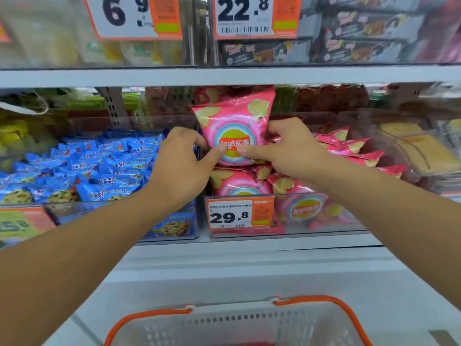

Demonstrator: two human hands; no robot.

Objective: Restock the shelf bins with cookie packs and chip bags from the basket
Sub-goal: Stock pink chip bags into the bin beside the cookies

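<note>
**Both hands hold a pink chip bag upright over its bin**

Head view: The left hand [182, 168] and the right hand [287, 151] meet at the middle of the shelf, both gripping one pink chip bag [234, 121]. The bag stands upright with its logo facing the camera. The left thumb presses on the lower front of the bag while the other fingers curl round its left edge; the right thumb pinches the front from the other side, with the right fingers curled behind the bag's right edge. The bag sits above the clear chip bin [321, 226], which is filled with more pink chip bags [239, 182]; some lie flat at the front and others stand in a row along the right side. A price tag [240, 213] reading 29.8 is fixed to the front wall of this bin.

Just left of it, a second clear bin [174, 236] holds a heap of blue cookie packs [104, 163], piled up to its rim. Further right, another clear bin [424, 158] holds yellowish packs, blurred. The shelf above [224, 76] carries two price tags and blurred goods behind clear fronts.

At the bottom edge, the basket [239, 320] with orange handles sits below the shelf on a pale surface; its inside is mostly out of frame.
</note>
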